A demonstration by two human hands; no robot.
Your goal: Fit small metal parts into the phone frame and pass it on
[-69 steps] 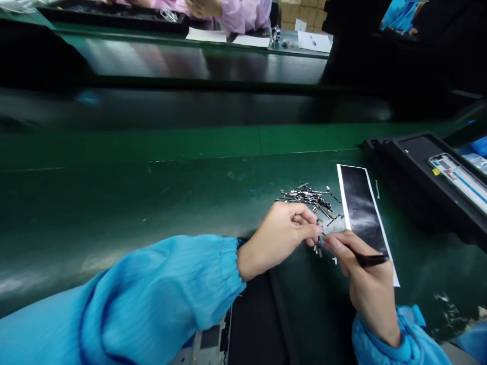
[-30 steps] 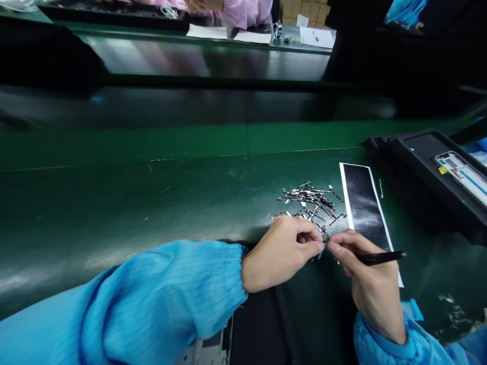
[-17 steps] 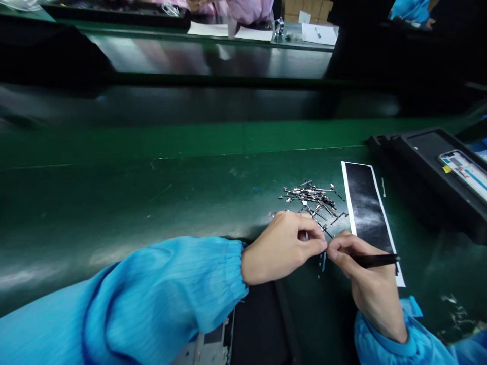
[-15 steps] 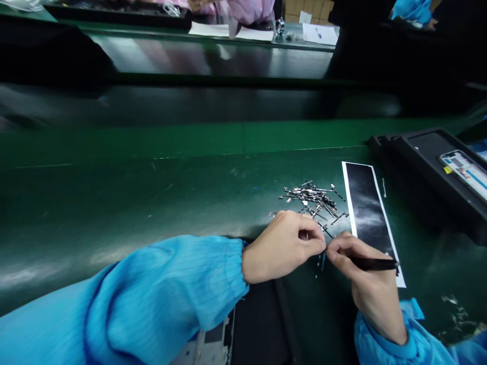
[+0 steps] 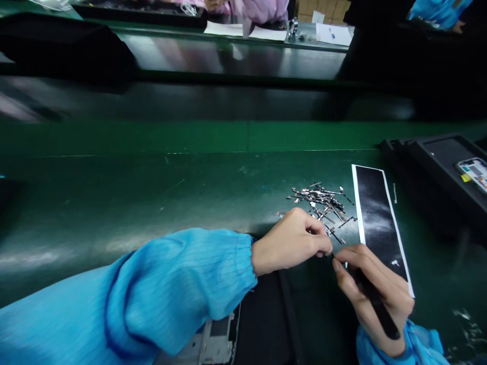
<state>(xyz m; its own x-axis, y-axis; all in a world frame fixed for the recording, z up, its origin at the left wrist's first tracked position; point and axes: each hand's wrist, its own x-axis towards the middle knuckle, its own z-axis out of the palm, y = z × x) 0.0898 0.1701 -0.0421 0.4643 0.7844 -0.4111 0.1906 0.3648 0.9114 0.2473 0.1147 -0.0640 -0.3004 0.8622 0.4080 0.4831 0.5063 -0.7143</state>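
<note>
My left hand (image 5: pixel 294 242) is closed in a pinch near the pile, and whatever sits between thumb and forefinger is too small to name. Just right of it, my right hand (image 5: pixel 375 289) is closed around slim black tweezers (image 5: pixel 380 312), whose back end slants down toward the wrist. The fingertips of both hands almost meet. Beyond them lies a loose pile of small thin flex-cable parts (image 5: pixel 319 197) on the green bench. A black sheet with a white border (image 5: pixel 376 213) lies beside the pile, with a small white scrap on it.
Under my left sleeve lie a phone frame (image 5: pixel 218 339) and a black tray (image 5: pixel 262 324). Another black tray (image 5: pixel 437 152) with a phone part (image 5: pixel 474 170) stands at right. Small scraps (image 5: pixel 470 329) lie at lower right. People in pink and blue sleeves sit across the bench.
My right hand has turned, and the tweezers' back end has swung down toward the wrist. The left hand still pinches. The whole view has shifted slightly, with things appearing further right.
</note>
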